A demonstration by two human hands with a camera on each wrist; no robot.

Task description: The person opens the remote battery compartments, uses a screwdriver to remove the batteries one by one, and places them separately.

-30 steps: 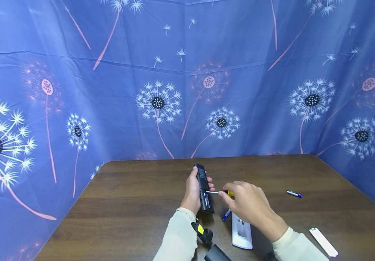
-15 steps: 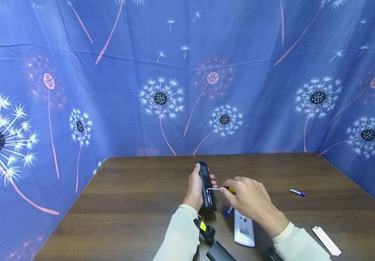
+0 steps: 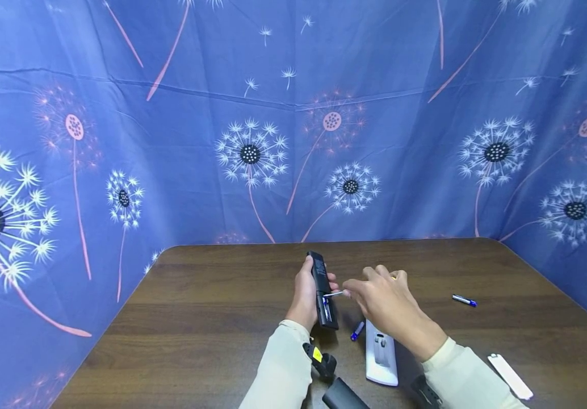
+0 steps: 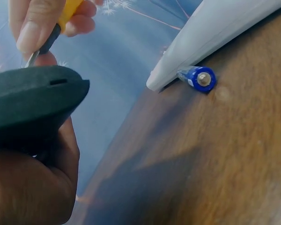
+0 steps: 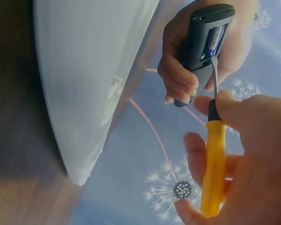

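Observation:
My left hand [image 3: 302,298] grips a black remote control [image 3: 318,271], its back facing up and its battery compartment uncovered. Inside that compartment lies a blue-and-silver battery [image 5: 216,38]. Between thumb and fingers, my right hand [image 3: 393,309] holds a screwdriver [image 5: 214,164] with a yellow handle and black collar. The metal shaft reaches into the compartment, its tip at the battery's end. Below my right hand a white remote control [image 3: 381,369] lies on the table, compartment uncovered. A loose blue battery [image 4: 196,78] lies beside it.
Another blue-and-white battery [image 3: 464,300] lies to the right on the wooden table [image 3: 212,318]. A white battery cover [image 3: 510,376] is near the front right. At the bottom edge sits a dark grey curved piece [image 3: 344,395], partly cut off. A patterned blue cloth [image 3: 293,142] hangs behind.
My right fingers have shifted on the screwdriver, and its handle has swung upward and away while the tip stays in the compartment. The black remote stays in my left hand.

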